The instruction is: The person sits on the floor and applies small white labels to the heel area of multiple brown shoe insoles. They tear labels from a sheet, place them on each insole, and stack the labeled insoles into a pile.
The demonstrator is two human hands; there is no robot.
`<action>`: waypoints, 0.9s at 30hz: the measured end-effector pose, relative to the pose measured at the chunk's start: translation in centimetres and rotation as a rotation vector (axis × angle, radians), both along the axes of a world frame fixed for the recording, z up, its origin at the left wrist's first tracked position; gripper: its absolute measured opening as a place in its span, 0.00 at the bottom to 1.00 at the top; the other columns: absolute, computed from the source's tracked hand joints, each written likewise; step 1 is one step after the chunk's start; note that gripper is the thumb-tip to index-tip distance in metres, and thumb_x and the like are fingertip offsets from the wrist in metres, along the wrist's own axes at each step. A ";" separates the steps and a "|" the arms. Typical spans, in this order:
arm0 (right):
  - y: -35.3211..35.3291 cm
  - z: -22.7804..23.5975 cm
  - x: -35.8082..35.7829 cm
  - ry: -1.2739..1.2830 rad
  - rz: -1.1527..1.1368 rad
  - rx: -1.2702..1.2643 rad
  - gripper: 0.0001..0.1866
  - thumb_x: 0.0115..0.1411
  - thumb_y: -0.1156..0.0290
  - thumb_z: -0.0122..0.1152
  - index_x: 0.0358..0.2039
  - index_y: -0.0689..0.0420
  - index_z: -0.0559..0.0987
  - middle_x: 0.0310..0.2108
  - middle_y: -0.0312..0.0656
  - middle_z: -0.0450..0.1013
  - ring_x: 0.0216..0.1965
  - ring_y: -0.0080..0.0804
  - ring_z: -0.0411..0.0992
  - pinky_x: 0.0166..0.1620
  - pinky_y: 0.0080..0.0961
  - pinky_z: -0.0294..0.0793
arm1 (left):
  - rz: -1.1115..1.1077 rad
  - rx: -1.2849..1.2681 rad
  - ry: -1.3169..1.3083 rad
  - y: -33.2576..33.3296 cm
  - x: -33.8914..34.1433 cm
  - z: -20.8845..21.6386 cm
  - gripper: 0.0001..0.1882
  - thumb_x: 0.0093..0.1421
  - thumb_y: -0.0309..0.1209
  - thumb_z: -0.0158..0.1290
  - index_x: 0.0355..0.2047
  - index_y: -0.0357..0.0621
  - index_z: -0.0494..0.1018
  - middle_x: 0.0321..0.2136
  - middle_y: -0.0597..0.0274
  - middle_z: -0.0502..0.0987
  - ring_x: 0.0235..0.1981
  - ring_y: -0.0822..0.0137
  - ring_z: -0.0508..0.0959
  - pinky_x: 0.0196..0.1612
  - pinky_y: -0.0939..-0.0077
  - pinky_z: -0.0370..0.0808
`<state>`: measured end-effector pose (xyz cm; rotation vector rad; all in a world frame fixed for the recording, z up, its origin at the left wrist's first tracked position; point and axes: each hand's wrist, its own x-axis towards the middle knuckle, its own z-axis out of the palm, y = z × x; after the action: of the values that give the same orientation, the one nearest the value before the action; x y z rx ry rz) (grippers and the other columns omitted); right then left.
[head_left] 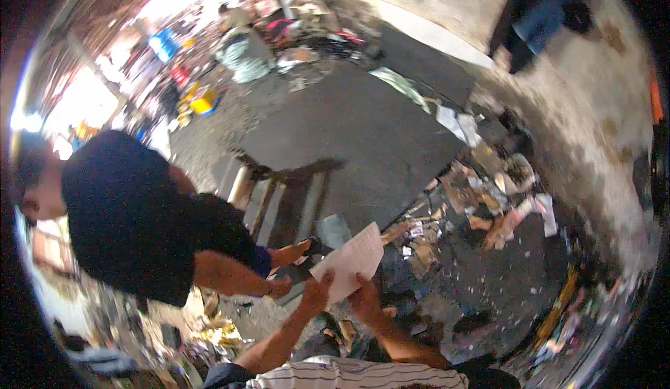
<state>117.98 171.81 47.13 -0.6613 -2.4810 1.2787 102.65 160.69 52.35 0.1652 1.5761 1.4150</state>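
Note:
A white sheet of paper (354, 258), faintly marked with lines, is held up in front of me. Along its lower left edge, my left hand (317, 293) is closed with the thumb over the paper. My right hand (364, 297) grips the lower right edge in the same way. The sheet tilts up to the right, and the fingers behind it are hidden. Just left of my left hand is the hand (279, 286) of another person, apart from the paper.
The other person, in a dark shirt (132, 214), bends in from the left. Beyond the paper lies a dark flat floor (335, 124) with a wooden frame (259, 204). Cardboard scraps (460, 192) litter the right; a yellow container (202, 101) and sack (246, 57) lie farther back.

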 end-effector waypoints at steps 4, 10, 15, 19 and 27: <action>3.8 6.5 -4.6 0.122 -0.077 0.112 0.23 0.68 0.68 0.60 0.61 0.62 0.72 0.52 0.46 0.76 0.54 0.45 0.75 0.60 0.38 0.73 | 0.178 0.097 0.224 -6.5 -5.0 6.8 0.32 0.70 0.52 0.54 0.57 0.33 0.73 0.46 0.57 0.81 0.44 0.64 0.81 0.51 0.64 0.77; 5.4 13.3 -15.4 0.249 -0.247 -1.247 0.17 0.65 0.60 0.66 0.50 0.54 0.78 0.41 0.34 0.76 0.40 0.25 0.76 0.35 0.21 0.76 | 0.503 0.122 0.039 -15.8 -7.9 12.4 0.37 0.66 0.51 0.59 0.66 0.41 0.63 0.53 0.57 0.76 0.51 0.61 0.78 0.53 0.60 0.77; 2.5 19.2 -20.9 0.153 0.066 -1.137 0.24 0.63 0.61 0.70 0.55 0.58 0.77 0.51 0.38 0.78 0.51 0.26 0.73 0.54 0.27 0.70 | 0.833 0.287 0.012 -17.8 -6.2 20.8 0.27 0.67 0.45 0.58 0.59 0.42 0.73 0.51 0.59 0.79 0.49 0.61 0.82 0.51 0.61 0.80; 1.7 19.7 -23.8 0.043 0.337 -1.220 0.12 0.69 0.64 0.64 0.49 0.54 0.78 0.45 0.33 0.80 0.45 0.23 0.78 0.48 0.26 0.79 | 1.060 0.207 -0.062 -18.2 -3.2 20.2 0.26 0.68 0.45 0.57 0.59 0.41 0.72 0.51 0.59 0.80 0.49 0.62 0.82 0.51 0.61 0.80; -9.8 14.3 -28.2 -0.372 0.599 -1.046 0.12 0.70 0.63 0.62 0.50 0.53 0.77 0.42 0.33 0.81 0.41 0.23 0.79 0.44 0.28 0.80 | 1.267 0.204 -0.156 -29.8 0.9 14.7 0.27 0.68 0.45 0.57 0.58 0.37 0.73 0.49 0.56 0.81 0.48 0.60 0.82 0.52 0.59 0.79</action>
<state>89.76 162.02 61.45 -0.3377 -2.1671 2.9765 103.59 130.91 67.05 -0.9667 1.3910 2.4384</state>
